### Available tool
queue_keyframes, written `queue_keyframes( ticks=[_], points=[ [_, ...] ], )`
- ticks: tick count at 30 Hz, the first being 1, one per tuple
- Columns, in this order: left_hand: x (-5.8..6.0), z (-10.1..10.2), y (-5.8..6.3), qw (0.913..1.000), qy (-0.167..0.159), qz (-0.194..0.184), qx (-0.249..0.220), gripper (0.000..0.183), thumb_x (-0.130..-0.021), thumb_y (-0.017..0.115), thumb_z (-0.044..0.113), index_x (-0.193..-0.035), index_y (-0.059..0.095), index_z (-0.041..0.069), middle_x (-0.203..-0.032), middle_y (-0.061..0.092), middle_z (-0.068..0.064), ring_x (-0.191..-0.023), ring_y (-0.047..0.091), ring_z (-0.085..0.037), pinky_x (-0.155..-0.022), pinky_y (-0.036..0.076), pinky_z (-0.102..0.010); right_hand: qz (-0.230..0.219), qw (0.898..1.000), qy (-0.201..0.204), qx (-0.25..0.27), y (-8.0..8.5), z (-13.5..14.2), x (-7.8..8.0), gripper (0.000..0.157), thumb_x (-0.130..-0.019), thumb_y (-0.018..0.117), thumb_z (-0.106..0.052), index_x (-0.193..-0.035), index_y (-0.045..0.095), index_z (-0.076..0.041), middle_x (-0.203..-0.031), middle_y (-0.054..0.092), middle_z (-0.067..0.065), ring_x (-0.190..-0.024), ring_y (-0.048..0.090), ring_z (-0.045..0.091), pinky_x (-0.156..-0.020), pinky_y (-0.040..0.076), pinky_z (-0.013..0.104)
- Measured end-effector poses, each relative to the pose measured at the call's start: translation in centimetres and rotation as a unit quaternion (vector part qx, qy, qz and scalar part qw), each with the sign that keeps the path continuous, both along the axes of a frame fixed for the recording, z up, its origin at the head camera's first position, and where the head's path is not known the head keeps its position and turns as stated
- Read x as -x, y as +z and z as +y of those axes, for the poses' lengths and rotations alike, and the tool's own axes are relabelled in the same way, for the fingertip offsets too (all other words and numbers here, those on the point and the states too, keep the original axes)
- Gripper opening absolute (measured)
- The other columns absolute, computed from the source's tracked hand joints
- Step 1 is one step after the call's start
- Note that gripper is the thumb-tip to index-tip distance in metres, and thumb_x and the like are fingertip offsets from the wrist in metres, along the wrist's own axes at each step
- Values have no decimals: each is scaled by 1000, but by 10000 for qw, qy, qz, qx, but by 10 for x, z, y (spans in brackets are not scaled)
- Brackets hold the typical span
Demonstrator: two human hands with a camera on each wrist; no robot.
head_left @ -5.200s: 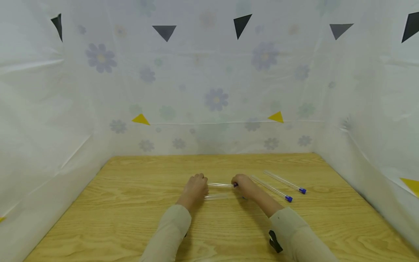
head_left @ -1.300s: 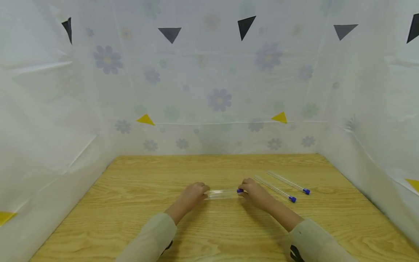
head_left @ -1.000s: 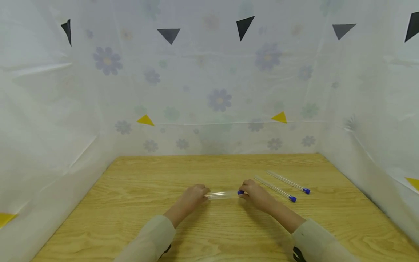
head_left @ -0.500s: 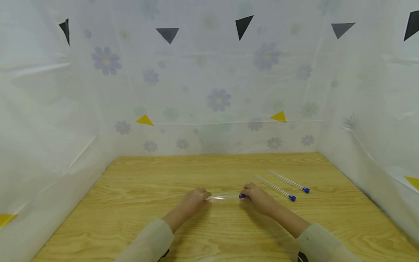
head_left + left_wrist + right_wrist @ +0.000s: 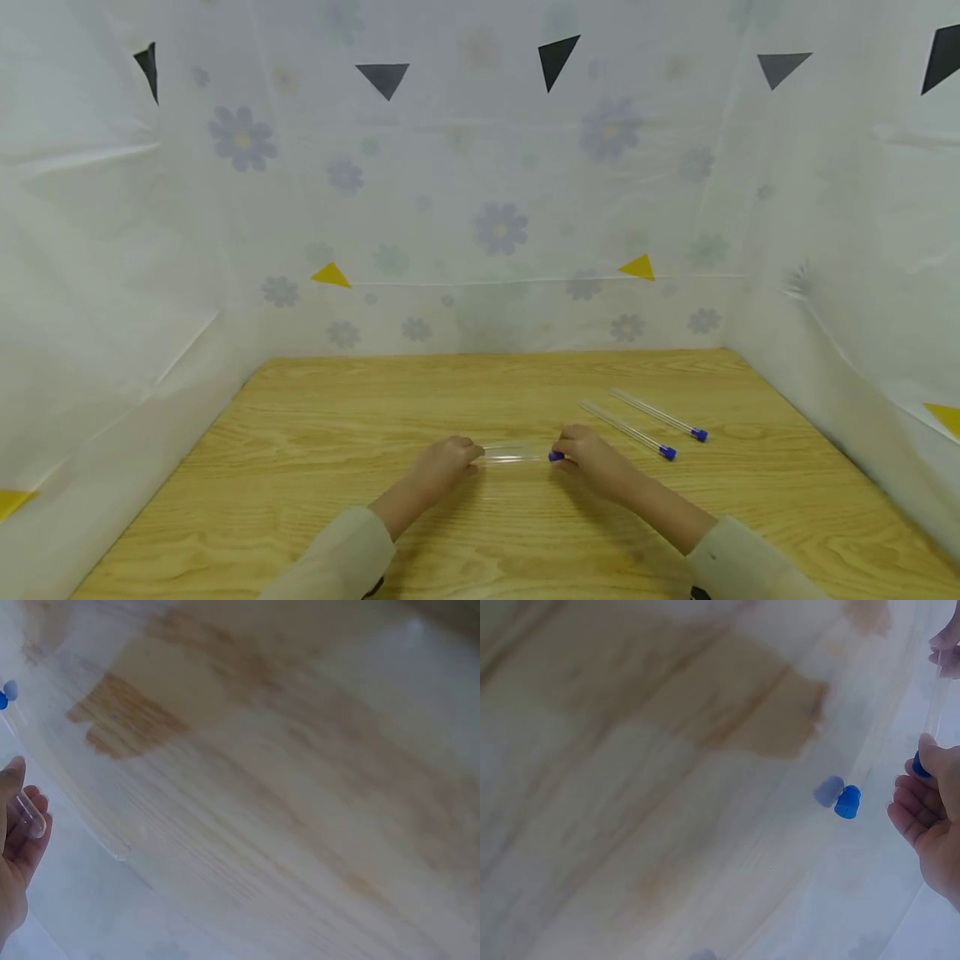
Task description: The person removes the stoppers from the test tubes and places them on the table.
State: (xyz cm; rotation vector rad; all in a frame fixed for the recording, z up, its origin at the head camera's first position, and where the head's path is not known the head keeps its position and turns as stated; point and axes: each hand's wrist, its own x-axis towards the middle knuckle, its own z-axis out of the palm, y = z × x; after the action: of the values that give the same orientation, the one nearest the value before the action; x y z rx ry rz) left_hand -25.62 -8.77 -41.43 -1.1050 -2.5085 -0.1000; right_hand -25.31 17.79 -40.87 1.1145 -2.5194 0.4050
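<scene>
A clear test tube [image 5: 513, 458] with a blue cap [image 5: 556, 457] lies crosswise between my hands in the head view, low over the table. My left hand [image 5: 441, 467] pinches its rounded end, which also shows between thumb and fingers of the left hand [image 5: 19, 847] in the left wrist view. At the capped end my right hand [image 5: 596, 460] grips the blue cap, seen between thumb and fingers of the right hand [image 5: 937, 802] in the right wrist view. Another clear tube [image 5: 101, 834] lies on the tabletop close by; a blue cap [image 5: 847, 802] rests there too.
Two more blue-capped tubes, the nearer one [image 5: 630, 432] and the farther one [image 5: 660, 414], lie slanted and side by side on the wood-grain table [image 5: 337, 400] at right. White sheeting [image 5: 450, 167] with flowers and triangles walls in the back and both sides.
Both hands have come toward the person with the tube, having started farther back on the table. Their hold at the rounded end and cap stays. The two tubes at right have not moved.
</scene>
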Motion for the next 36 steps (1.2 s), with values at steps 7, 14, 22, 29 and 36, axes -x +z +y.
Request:
queue_keyframes(
  ticks=[7, 14, 22, 29, 36],
  points=[
    [-2, 0, 0, 10000, -13, -56, 19, 23, -78, 72, 12, -100, 67, 6, -91, 69, -5, -83, 66, -15, -69, 54, -16, -84, 9999, -66, -26, -2, 0, -3, 8, -80, 69, -4, -87, 68, -1, -79, 55, -2, -73, 50, 8, -60, 48, 15],
    [-4, 0, 0, 9999, -38, -108, -4, 20, -80, 71, 12, -98, 67, 6, -88, 67, -5, -80, 65, -15, -66, 54, -17, 32, 10000, -20, -49, -4, 2, -4, 8, -80, 68, -5, -88, 68, -2, -81, 57, -1, -75, 52, 10, -61, 49, 15],
    [-10, 0, 3, 9997, 45, -232, 89, 18, -81, 69, 13, -98, 66, 7, -87, 66, -4, -79, 64, -14, -64, 53, -17, 95, 9999, 21, -99, -4, 3, -5, 9, -80, 69, -6, -88, 68, -1, -81, 55, -1, -75, 52, 9, -61, 48, 14],
    [-11, -1, 2, 10000, -23, 5, 41, 17, -80, 71, 15, -95, 67, 8, -83, 66, -2, -76, 64, -13, -63, 53, -17, 50, 9999, 76, -44, -6, 2, -8, 9, -79, 69, -5, -88, 68, -2, -83, 57, -1, -77, 53, 10, -64, 49, 14],
    [-12, -2, 0, 9999, -110, 33, 46, 18, -79, 72, 14, -95, 68, 7, -84, 67, -3, -77, 64, -14, -65, 53, -19, 81, 9998, 179, 36, -5, 2, -12, 7, -79, 69, -4, -86, 68, -3, -84, 59, 0, -77, 54, 11, -63, 50, 15]
  ],
)
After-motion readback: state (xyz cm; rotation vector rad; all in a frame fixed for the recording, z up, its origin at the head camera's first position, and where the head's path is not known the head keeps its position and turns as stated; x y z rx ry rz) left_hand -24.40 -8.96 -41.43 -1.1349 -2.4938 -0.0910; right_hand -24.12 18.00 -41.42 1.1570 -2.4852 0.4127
